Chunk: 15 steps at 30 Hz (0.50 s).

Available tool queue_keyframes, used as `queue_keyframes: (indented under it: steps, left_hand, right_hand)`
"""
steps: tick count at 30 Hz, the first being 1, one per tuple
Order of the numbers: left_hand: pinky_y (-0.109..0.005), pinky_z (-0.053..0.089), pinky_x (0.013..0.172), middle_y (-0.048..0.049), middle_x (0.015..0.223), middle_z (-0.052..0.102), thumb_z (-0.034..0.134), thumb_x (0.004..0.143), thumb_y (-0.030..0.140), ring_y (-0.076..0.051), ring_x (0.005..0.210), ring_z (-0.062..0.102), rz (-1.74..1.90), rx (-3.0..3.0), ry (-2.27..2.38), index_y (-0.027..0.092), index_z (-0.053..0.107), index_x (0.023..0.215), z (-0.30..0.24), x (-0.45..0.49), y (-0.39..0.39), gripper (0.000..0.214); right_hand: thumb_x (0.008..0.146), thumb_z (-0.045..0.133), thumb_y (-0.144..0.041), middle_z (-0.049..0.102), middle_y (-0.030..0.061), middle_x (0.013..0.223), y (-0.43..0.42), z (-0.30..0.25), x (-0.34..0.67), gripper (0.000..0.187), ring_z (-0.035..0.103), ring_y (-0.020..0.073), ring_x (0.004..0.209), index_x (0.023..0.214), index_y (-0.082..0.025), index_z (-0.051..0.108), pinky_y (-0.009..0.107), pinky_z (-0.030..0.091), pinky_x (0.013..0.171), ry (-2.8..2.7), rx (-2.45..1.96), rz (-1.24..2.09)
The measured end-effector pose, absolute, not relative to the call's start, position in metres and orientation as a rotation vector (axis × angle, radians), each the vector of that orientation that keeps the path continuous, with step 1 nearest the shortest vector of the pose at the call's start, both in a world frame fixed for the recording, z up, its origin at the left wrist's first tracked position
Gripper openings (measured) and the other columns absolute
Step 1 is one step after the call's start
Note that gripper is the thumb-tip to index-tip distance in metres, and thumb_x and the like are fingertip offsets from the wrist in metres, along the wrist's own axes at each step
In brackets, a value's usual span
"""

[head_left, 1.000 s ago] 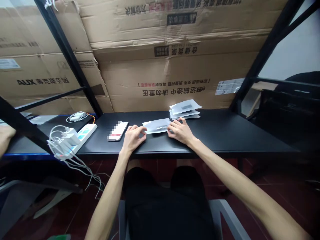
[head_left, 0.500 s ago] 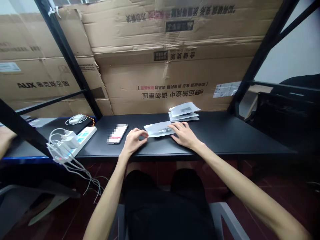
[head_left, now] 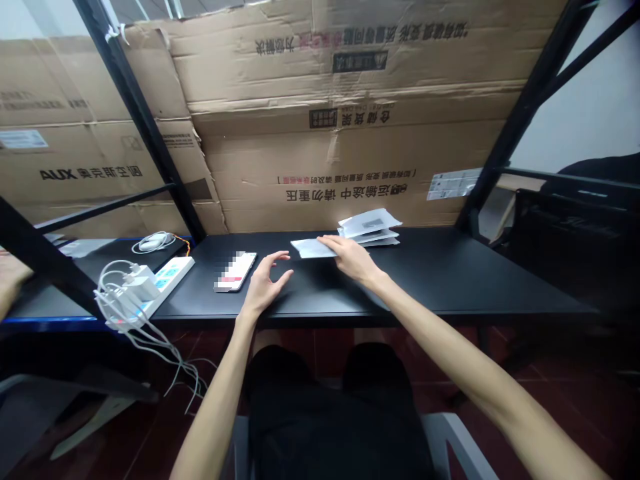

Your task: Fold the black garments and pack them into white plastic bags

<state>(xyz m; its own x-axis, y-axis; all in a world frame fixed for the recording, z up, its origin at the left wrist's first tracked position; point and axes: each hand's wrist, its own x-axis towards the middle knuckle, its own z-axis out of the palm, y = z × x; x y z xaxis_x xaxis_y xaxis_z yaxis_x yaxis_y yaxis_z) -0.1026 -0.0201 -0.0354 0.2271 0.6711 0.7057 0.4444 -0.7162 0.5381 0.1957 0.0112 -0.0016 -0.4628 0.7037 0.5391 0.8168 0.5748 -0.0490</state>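
Note:
My left hand [head_left: 266, 285] is raised just over the black desk, its thumb and fingers apart with nothing between them. In my right hand [head_left: 353, 260] is a flat white packet [head_left: 311, 249], gripped at its right end with the fingers across the top. The thumb is hidden beneath. Just behind the right hand lies a small stack of similar white packets [head_left: 371, 224], the uppermost with a dark patch showing. A phone [head_left: 239, 272] lies flat to the left of my left hand, its screen partly blurred out.
A white power strip [head_left: 167, 280] with plugged-in chargers [head_left: 140, 287] and dangling cables sits at the desk's left end. Large cardboard sheets [head_left: 250, 153] stand along the back between black metal posts. At the far left, another person's hand [head_left: 13, 273] shows.
My left hand has let go of the packet's left end and opened. My right hand has carried the packet back towards the stack, and the dark item on it no longer shows.

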Motion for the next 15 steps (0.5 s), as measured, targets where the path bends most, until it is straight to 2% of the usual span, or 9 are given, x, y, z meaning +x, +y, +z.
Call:
queue_keyframes:
  steps: [5,8,11,15]
  left_hand:
    - [-0.044,0.056,0.114,-0.0077,0.145,0.072,0.06,0.106,0.032,-0.026,0.135,0.069,1.173,2.295,1.209,0.028,0.063,0.146,-0.037,-0.102,-0.024,0.041]
    - [-0.042,0.06,0.107,-0.0069,0.148,0.071,0.059,0.106,0.032,-0.026,0.133,0.07,1.035,2.317,1.273,0.029,0.064,0.146,-0.038,-0.102,-0.026,0.041]
    - [-0.043,0.059,0.109,-0.0066,0.145,0.073,0.058,0.106,0.032,-0.026,0.133,0.069,0.999,2.339,1.292,0.029,0.065,0.146,-0.04,-0.103,-0.025,0.041]
    - [-0.044,0.056,0.115,-0.006,0.143,0.073,0.056,0.107,0.032,-0.025,0.134,0.069,0.999,2.352,1.297,0.029,0.064,0.147,-0.042,-0.104,-0.023,0.041]
  right_hand:
    - [0.088,0.051,0.002,0.061,0.0073,0.165,0.045,0.042,0.253,0.081,0.057,0.03,0.151,0.165,-0.023,0.057,0.052,0.046,0.129,-2.141,-1.288,-0.472]
    - [0.089,0.05,0.002,0.061,0.0143,0.163,0.074,0.059,0.287,0.074,0.054,0.0319,0.152,0.161,-0.014,0.061,0.052,0.044,0.129,-2.098,-1.391,-0.517]
    - [0.092,0.047,0.003,0.064,0.0163,0.16,0.098,0.06,0.312,0.07,0.06,0.0296,0.146,0.158,-0.013,0.063,0.05,0.047,0.125,-2.062,-1.541,-0.498]
    - [0.095,0.054,-0.003,0.071,0.0169,0.151,0.114,0.04,0.326,0.059,0.067,0.0302,0.135,0.15,-0.016,0.07,0.049,0.053,0.116,-2.095,-1.606,-0.437]
